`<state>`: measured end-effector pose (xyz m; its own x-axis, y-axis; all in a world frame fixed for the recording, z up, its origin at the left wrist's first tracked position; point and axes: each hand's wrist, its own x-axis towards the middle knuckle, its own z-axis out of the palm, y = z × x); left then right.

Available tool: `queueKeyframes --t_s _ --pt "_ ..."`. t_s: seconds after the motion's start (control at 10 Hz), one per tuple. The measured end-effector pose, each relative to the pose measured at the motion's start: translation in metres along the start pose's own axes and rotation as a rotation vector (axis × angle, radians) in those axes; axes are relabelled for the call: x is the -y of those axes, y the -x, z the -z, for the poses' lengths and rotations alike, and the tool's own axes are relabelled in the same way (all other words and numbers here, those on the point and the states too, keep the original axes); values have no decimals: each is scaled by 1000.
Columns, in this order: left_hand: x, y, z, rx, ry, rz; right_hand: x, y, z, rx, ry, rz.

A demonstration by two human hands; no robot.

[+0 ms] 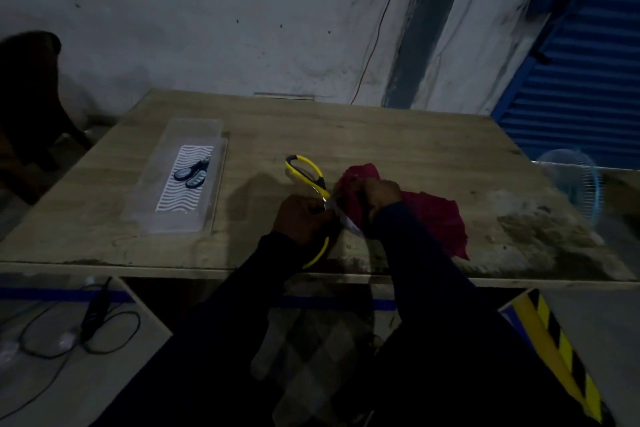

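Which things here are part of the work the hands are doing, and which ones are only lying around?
In use: left hand gripping the yellow scissors; right hand holding the red cloth beside the blades.
Lying about: small blue scissors in the clear tray; pale blue fan; black cable.

A worn wooden table [398, 135], pale, with dark stains toward its near right corner. On its left side lies a long clear tray [194, 128] lined with a wavy-striped mat [180, 198]. Small scissors [192, 173] rest on the mat. Right of centre, near the front edge, a red cloth [436, 218] lies crumpled. Yellow scissors [306, 172] are just beside its left end; whether they rest on the wood is unclear.
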<state>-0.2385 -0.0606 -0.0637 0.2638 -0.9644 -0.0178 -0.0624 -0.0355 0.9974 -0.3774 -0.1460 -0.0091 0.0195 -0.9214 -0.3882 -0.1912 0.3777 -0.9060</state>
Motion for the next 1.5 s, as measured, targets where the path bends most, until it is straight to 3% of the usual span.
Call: queueKeyframes --t_s 0.2,0.3,0.4,0.5,0.7,0.8,1.0,1.1,1.3,1.4,1.5 --pt "8 -8 1 -24 69 52 -2 8 -8 -63 -147 83" --pt "4 -6 0 0 55 25 -1 11 -10 -11 -338 -16" --pt "2 -3 -3 2 12 24 -9 -5 -6 -41 -266 -47" --pt "0 0 0 -9 63 47 -5 9 -14 42 -266 -85" --pt "2 -3 5 43 -7 6 -9 -1 -5 39 -355 -138" --pt "3 -4 7 34 -58 -23 -10 10 -14 111 -285 -168" --pt "1 -8 8 60 -139 -21 3 18 -13 28 -204 -145" --pt "0 -7 8 41 -136 -41 -2 24 -23 103 -278 -73" --pt "-6 -7 6 107 -215 -25 -19 -28 -13 16 -318 -165" --pt "-5 -7 8 99 -247 -55 -20 -8 -24 33 -350 -125" --pt "-2 -5 9 109 -196 -37 -8 32 -20 -13 -233 -54"
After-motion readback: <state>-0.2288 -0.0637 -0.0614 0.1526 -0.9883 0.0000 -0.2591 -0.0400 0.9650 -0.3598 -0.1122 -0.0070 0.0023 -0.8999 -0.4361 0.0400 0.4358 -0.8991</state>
